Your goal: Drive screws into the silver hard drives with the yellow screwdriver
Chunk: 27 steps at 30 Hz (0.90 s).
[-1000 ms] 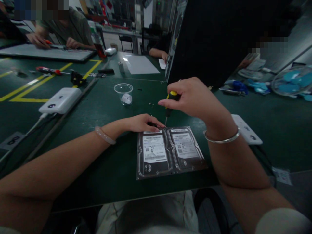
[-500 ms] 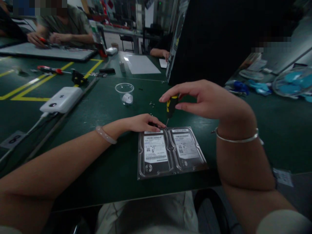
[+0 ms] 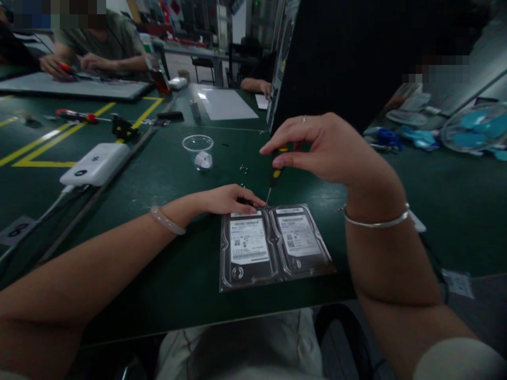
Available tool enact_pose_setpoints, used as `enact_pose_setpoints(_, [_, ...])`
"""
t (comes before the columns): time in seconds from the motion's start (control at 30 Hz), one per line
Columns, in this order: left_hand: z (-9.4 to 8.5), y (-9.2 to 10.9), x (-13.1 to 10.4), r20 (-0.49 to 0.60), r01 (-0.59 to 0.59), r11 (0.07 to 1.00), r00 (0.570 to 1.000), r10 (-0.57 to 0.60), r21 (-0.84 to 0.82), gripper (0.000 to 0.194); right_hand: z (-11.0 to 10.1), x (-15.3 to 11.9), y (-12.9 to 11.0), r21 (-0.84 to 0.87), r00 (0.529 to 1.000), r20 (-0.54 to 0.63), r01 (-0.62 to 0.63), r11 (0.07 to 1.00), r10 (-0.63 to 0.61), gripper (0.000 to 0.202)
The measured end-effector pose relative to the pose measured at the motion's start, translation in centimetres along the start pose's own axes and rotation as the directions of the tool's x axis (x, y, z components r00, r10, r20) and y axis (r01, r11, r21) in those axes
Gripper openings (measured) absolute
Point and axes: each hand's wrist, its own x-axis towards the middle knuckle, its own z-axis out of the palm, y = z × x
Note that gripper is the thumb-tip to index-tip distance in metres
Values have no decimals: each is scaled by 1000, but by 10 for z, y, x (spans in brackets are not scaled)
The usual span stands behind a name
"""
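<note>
Two hard drives lie side by side near the table's front edge, label sides up: the left hard drive (image 3: pixel 249 248) and the right hard drive (image 3: pixel 303 243). My left hand (image 3: pixel 229 200) steadies the left drive at its far edge, thumb on top and index finger stretched to the screwdriver's tip. Its other fingers are partly hidden. In my right hand (image 3: pixel 317 148) is a black and yellow screwdriver (image 3: pixel 276 175), its handle pinched between thumb and fingers. The shaft slants down to the far edge where the drives meet. Whether a screw sits under the tip, I cannot tell.
Several small screws (image 3: pixel 244 169) lie beyond the drives, beside a clear plastic cup (image 3: pixel 198 145) with something white in it. A white power strip (image 3: pixel 95 164) is at left. A large black case (image 3: pixel 340 68) stands behind my right hand. Across the table a person (image 3: pixel 99 53) works.
My right hand has shifted on the screwdriver, its fingers closing further round the handle. The tip stays at the drives' far edge. The whole view has moved slightly.
</note>
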Motion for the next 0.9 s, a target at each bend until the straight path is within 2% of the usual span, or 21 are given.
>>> enact_pose_setpoints(0.13, [0, 0, 0, -2, 4, 1000, 1000, -4, 0, 43, -6, -4, -2, 83, 994, 95, 44, 996, -51, 33])
enact_pose_setpoints(0.23, [0, 1, -1, -6, 15, 1000, 1000, -15, 3, 43, 1, -1, -3, 132, 991, 122, 37, 990, -54, 35])
enact_pose_setpoints(0.3, [0, 2, -1, -7, 20, 1000, 1000, -20, 2, 43, 11, 3, 0, 83, 996, 85, 17, 996, -24, 28])
enact_pose_setpoints(0.37, [1, 3, -1, -7, 30, 1000, 1000, -30, -7, 42, 24, 9, 5, 30, 999, -33, 5, 1000, -4, 13])
enact_pose_setpoints(0.43, [1, 2, 0, -5, 34, 999, 999, -34, -16, 42, 34, 15, 11, 80, 992, -123, -27, 996, 37, 24])
enact_pose_setpoints(0.5, [1, 0, 0, -7, 20, 1000, 1000, -21, -13, 41, 40, 18, 14, 139, 988, -152, -21, 990, 42, 34])
enact_pose_setpoints(0.63, [1, -2, 1, -2, -11, 1000, 1000, 11, 7, 40, 38, 16, 8, 255, 996, -84, -3, 967, 25, 24])
enact_pose_setpoints(0.7, [1, -2, 1, 3, -11, 1000, 1000, 11, 6, 41, 35, 13, 3, 289, 999, -41, -10, 957, 23, 32])
enact_pose_setpoints(0.8, [1, -2, 1, 3, -9, 1000, 1000, 9, 1, 41, 33, 11, -2, 233, 1000, 3, -27, 972, 27, 37])
enact_pose_setpoints(0.9, [1, -2, 1, -4, -11, 1000, 1000, 11, -1, 40, 35, 12, -2, 110, 1000, -5, -5, 994, 6, 22])
